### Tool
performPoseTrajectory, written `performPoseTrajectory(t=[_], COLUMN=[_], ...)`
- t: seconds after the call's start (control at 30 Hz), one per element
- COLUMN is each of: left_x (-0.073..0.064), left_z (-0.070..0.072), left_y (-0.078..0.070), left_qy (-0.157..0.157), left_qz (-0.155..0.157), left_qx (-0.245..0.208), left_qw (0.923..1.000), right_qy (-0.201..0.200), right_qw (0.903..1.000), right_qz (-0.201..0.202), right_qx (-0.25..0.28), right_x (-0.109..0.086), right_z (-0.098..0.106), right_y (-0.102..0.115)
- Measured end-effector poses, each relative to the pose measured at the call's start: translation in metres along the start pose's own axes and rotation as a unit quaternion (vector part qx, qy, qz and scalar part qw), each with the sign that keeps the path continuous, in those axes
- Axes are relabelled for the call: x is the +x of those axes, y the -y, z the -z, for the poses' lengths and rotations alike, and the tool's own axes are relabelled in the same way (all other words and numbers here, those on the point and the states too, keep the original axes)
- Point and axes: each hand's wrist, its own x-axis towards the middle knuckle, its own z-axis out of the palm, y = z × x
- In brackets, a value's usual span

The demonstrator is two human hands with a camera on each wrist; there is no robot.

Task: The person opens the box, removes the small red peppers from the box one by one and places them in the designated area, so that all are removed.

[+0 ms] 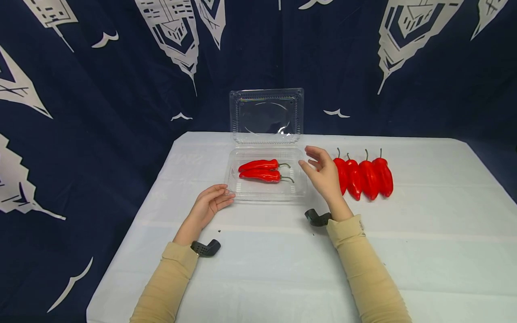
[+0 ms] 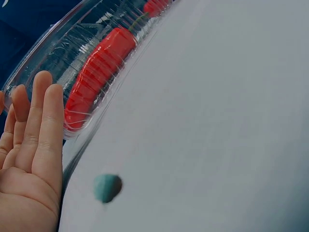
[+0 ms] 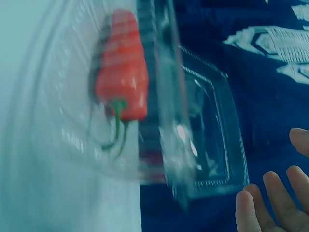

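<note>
A clear plastic clamshell box point(image 1: 266, 197) lies on the table with its lid point(image 1: 235, 117) raised at the back. Inside it, two red peppers point(image 1: 260, 175) lie side by side, green stems toward the right. My left hand point(image 1: 210, 204) is at the box's front left corner, fingertips right at the rim; the left wrist view shows its fingers point(image 2: 52, 116) nearly straight. Over the box's right edge hovers my right hand point(image 1: 325, 175), fingers loosely bent, with nothing in them. Its forearm side partly covers the leftmost of several more red peppers point(image 1: 369, 179) standing in a row.
A white cloth covers the table point(image 1: 258, 269). Behind it hangs a dark blue curtain point(image 1: 258, 58) with white building and bird prints. The raised lid stands close in front of this curtain. Black cameras sit on both wrists.
</note>
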Motion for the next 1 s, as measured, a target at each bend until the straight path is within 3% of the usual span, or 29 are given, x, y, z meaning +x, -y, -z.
performPoseTrajectory(t=[0.1,0.33,0.57,0.67,1.0], left_x=[0.000,0.000,-0.001,-0.001,0.000], left_z=[0.000,0.001,0.001,0.001,0.001], left_y=[0.000,0.000,0.000,0.001,0.001], left_qy=[-0.002,-0.006,-0.006,-0.004,-0.001], left_qz=[0.001,0.002,0.001,0.001,-0.004], left_qx=[0.001,-0.001,0.000,0.001,0.006], left_qw=[1.0000,1.0000,1.0000,1.0000,1.0000], right_qy=[0.021,0.061,0.084,0.090,0.132], right_qw=[0.9998,0.9981,0.9964,0.9957,0.9898], right_qz=[0.003,0.005,-0.001,-0.001,-0.031], right_qx=[-0.006,-0.011,-0.010,-0.020,-0.045], right_x=[-0.001,0.002,-0.004,-0.002,0.002], right_z=[-0.008,-0.028,-0.037,-0.041,-0.051], right_y=[-0.003,-0.034,-0.026,-0.040,-0.047])
